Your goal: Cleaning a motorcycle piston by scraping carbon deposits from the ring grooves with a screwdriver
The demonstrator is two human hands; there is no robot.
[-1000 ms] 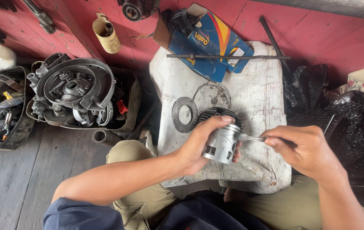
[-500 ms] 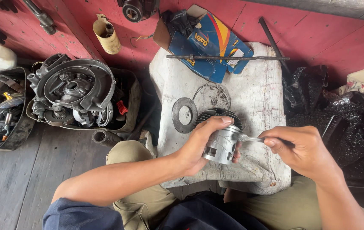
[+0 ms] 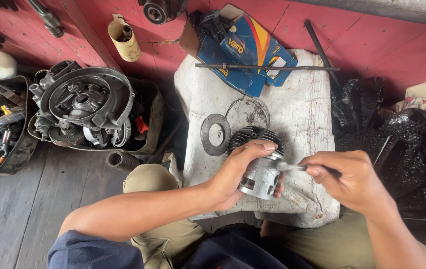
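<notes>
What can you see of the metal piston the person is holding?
The piston is a short, silvery-grey metal cylinder, dull and a little scuffed, with openings cut in its side wall. It lies tilted on its side above the pale cloth-covered block, just in front of a dark finned cylinder. The left hand wraps it from the left, thumb over the top. The right hand pinches a thin metal tool whose tip meets the piston's upper edge.

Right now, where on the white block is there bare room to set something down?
Bare patches on the white block: the right side, between the wire ring and the right edge, and the upper left corner above the flat ring gasket. Crowded: the back edge under the blue box and thin rod, and the front, where the left hand holds the piston beside the finned cylinder.
</notes>
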